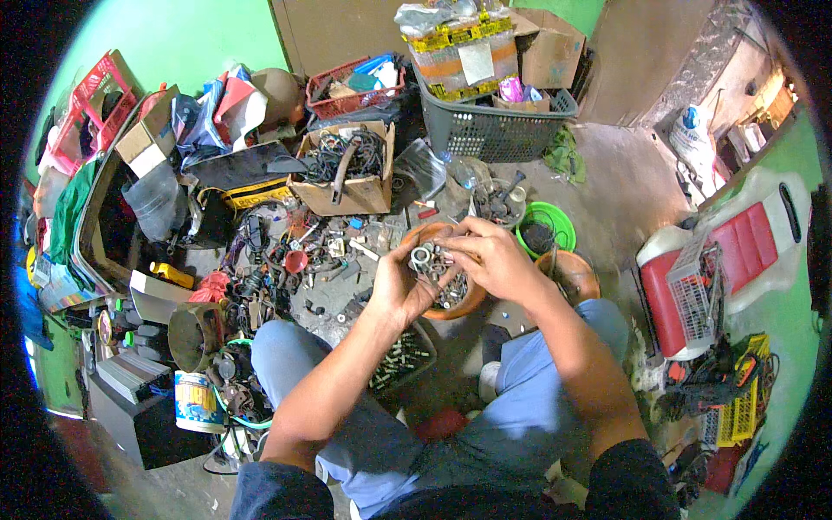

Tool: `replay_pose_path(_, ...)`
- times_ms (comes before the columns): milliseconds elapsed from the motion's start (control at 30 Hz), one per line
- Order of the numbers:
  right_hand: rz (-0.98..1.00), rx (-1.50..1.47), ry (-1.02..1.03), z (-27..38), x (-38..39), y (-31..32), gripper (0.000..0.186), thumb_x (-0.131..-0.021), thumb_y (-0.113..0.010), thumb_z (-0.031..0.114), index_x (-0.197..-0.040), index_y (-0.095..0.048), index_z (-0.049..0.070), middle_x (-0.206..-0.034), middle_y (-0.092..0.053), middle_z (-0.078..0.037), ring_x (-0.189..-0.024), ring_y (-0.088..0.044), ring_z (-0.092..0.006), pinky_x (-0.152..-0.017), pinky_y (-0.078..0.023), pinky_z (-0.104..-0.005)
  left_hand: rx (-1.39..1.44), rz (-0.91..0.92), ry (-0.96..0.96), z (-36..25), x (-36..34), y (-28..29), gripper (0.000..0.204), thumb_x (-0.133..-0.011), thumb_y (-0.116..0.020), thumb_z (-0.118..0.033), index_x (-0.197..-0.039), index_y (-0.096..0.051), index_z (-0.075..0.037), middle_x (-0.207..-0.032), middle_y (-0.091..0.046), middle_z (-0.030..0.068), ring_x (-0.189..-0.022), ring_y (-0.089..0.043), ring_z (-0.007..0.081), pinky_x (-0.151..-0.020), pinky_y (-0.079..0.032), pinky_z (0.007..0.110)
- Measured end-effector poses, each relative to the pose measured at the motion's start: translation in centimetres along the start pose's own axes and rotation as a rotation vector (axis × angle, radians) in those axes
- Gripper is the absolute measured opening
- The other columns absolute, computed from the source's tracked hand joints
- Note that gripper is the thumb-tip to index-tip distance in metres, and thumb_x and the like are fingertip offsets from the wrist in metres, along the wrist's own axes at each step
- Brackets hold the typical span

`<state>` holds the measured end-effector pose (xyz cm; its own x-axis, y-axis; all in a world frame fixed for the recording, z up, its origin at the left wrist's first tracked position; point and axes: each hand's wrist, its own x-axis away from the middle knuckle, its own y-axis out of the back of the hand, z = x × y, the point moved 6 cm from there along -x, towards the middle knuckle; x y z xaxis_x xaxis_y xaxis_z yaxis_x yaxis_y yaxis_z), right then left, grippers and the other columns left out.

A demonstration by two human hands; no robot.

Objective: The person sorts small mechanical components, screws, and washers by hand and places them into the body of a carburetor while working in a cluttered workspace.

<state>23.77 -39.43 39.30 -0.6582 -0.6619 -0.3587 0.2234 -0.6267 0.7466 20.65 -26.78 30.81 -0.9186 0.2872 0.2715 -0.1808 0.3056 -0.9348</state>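
Observation:
My left hand (397, 288) is cupped palm up around a small heap of metal washers and similar fasteners (422, 256). Over that palm, my right hand (492, 260) has its fingertips pinched together at the heap's edge; whatever is between them is too small to make out. Both hands are above an orange bowl (473, 303) that holds many loose metal bits. Part of the bowl is hidden by my hands. Below my left wrist, between my knees, is a dark tray of bolt-like pieces (400, 357).
To the right are a bright green bowl (565, 222) and another orange bowl (588, 276). Scattered small parts (325, 260) cover the floor at left. Behind them stand a cardboard box of cables (334, 198) and a grey basket (481, 130). A red and white seat (747, 247) lies far right.

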Motion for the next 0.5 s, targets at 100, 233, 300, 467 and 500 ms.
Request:
replay_pose_path(100,0.009,-0.02,0.019,-0.5,0.2,0.2,0.025,-0.09,-0.066,0.011,-0.113,-0.074,0.01,-0.11,-0.068,-0.013,-0.099,-0.067,-0.0349,-0.087,-0.055,-0.0431,-0.013,-0.032,0.002,0.3,-0.3,0.5,0.038,-0.106,-0.034,-0.024,-0.133,-0.05,-0.002,-0.122,-0.065,0.0163,-0.112,-0.065,0.0277,-0.104,-0.051,0.05)
replay_pose_path(233,0.081,-0.032,-0.072,-0.6,0.4,0.5,0.025,-0.089,-0.066,0.012,-0.113,-0.066,0.004,-0.115,-0.066,-0.017,-0.101,-0.066,-0.0369,-0.089,-0.054,-0.0447,-0.026,-0.017,0.042,0.9,-0.8,0.6,0.038,-0.106,-0.034,-0.025,-0.128,-0.056,-0.004,-0.12,-0.066,0.0141,-0.112,-0.064,0.0272,-0.102,-0.052,0.05)
replay_pose_path(300,0.066,0.017,-0.045,-0.9,0.7,0.6,0.028,-0.09,-0.067,0.013,-0.116,-0.063,0.004,-0.114,-0.065,-0.018,-0.103,-0.065,-0.0383,-0.091,-0.053,-0.0455,-0.053,-0.019,0.054,1.2,-0.7,0.3,0.037,-0.106,-0.035,-0.025,-0.128,-0.056,-0.004,-0.119,-0.066,0.0136,-0.112,-0.064,0.0266,-0.1,-0.053,0.05)
replay_pose_path(467,0.059,0.003,-0.033,-0.9,0.9,0.6,0.029,-0.09,-0.066,0.012,-0.117,-0.061,0.002,-0.109,-0.065,-0.019,-0.102,-0.064,-0.0392,-0.09,-0.052,-0.0449,-0.048,-0.036,0.068,1.2,-1.0,1.0,0.037,-0.106,-0.036,-0.024,-0.128,-0.057,-0.004,-0.12,-0.066,0.0139,-0.112,-0.064,0.027,-0.1,-0.054,0.051)
replay_pose_path(500,0.012,-0.028,-0.03,-0.7,0.8,0.7,0.026,-0.089,-0.066,0.009,-0.114,-0.063,0.001,-0.105,-0.064,-0.018,-0.098,-0.064,-0.0378,-0.086,-0.053,-0.0433,-0.047,-0.048,0.066,1.2,-1.0,0.7,0.037,-0.106,-0.035,-0.024,-0.127,-0.056,-0.003,-0.121,-0.065,0.0143,-0.112,-0.064,0.0273,-0.101,-0.053,0.051)
